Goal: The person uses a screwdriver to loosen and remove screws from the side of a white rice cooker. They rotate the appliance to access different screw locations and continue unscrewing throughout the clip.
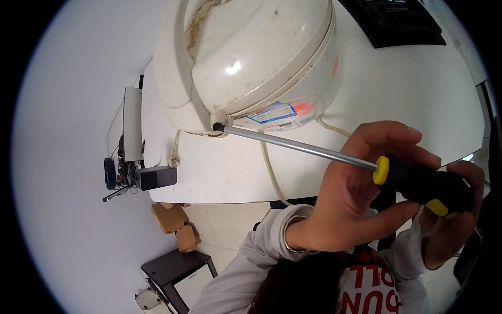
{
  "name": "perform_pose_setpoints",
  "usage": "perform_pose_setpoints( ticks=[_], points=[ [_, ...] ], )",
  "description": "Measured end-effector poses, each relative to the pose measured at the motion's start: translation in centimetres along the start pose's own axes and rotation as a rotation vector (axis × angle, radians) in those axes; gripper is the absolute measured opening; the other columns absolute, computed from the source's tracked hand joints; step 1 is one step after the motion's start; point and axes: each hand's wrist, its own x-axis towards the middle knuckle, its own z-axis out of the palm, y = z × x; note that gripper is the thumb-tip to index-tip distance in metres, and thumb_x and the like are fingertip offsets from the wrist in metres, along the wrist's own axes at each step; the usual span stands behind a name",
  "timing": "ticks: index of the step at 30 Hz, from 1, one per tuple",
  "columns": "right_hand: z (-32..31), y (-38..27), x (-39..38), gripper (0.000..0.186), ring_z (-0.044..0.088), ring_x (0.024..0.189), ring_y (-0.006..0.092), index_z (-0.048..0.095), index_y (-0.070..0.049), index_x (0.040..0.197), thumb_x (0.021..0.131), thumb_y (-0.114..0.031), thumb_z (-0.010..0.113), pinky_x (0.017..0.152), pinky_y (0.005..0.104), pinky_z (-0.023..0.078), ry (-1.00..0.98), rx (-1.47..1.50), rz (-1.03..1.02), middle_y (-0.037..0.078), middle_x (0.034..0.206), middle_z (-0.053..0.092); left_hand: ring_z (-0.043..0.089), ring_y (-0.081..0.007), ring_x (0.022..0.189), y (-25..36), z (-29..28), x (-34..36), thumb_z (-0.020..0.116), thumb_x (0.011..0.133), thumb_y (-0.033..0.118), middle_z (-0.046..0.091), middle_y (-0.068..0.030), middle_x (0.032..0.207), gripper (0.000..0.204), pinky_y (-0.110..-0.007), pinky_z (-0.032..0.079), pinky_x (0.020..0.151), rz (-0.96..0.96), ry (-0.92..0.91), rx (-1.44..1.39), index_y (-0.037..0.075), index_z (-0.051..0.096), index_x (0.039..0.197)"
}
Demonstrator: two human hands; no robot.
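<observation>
A screwdriver (300,148) with a long silver shaft and a black and yellow handle slants across the view. Its dark tip meets the side of an off-white rice cooker (246,63), low down where the carrying handle (170,57) joins the body. My left hand (355,199) curls around the front of the screwdriver handle, thumb below and fingers above. At the handle's butt end, my right hand (452,222) grips with bent fingers. Whatever the tip sits in is too small to make out. The cooker's lid is closed, with brown stains near the top.
The cooker stands on a white table (225,178). A pale cord (269,170) runs from it over the near edge. Far right lies a black panel-like object (395,23). Beyond the table's left side are a dark grey box (157,178), cardboard boxes (170,217) and a dark small table (175,264).
</observation>
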Motion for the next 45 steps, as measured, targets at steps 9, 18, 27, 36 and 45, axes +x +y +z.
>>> perform_pose_setpoints(
  ticks=[9,18,27,36,45],
  points=[
    [0.4,0.1,1.5,0.036,0.053,0.082,0.0136,0.04,-0.021,0.101,0.076,-0.01,0.062,0.066,0.0204,0.049,-0.295,-0.205,-0.317,0.015,0.112,0.035,0.049,-0.0142,0.097,0.5,0.3,0.0,0.068,0.07,0.005,0.05,-0.0061,0.104,0.058,-0.027,0.037,0.088,-0.104,-0.041,0.003,0.003,0.036,0.119],
    [0.4,-0.6,1.0,0.063,0.057,0.084,0.0197,0.032,0.0,0.125,0.086,-0.047,0.049,0.067,0.0261,0.05,-0.159,0.082,-0.013,0.018,0.11,0.044,0.051,-0.0204,0.107,-0.6,0.1,0.3,0.058,0.071,-0.011,0.052,-0.0148,0.109,0.054,-0.033,0.04,0.092,0.129,-0.058,-0.015,0.002,0.035,0.118],
    [-0.8,-0.8,1.6,0.03,0.051,0.069,0.0145,0.042,-0.012,0.102,0.079,-0.025,0.057,0.057,0.0192,0.042,-0.201,-0.297,-0.172,0.019,0.099,0.044,0.047,-0.0188,0.107,0.3,0.7,0.5,0.064,0.07,-0.004,0.047,-0.0124,0.115,0.058,-0.031,0.037,0.093,0.003,0.027,-0.048,0.002,0.034,0.119],
    [-1.8,-1.8,2.4,0.03,0.055,0.076,0.014,0.053,-0.023,0.102,0.076,-0.024,0.067,0.067,0.0207,0.051,-0.415,-0.266,-0.054,0.021,0.121,0.035,0.049,-0.0181,0.105,0.0,-0.5,-0.2,0.063,0.072,-0.006,0.051,-0.0121,0.11,0.051,-0.031,0.038,0.091,0.045,-0.064,-0.007,0.002,0.038,0.116],
    [0.4,0.5,1.7,0.042,0.053,0.063,0.0144,0.035,-0.004,0.11,0.083,-0.031,0.053,0.057,0.0198,0.048,-0.047,-0.161,-0.197,0.025,0.111,0.039,0.049,-0.0201,0.107,-0.2,0.2,0.5,0.055,0.071,-0.012,0.049,-0.0148,0.116,0.063,-0.032,0.038,0.093,0.056,-0.03,-0.08,0.002,0.029,0.126]
  ],
)
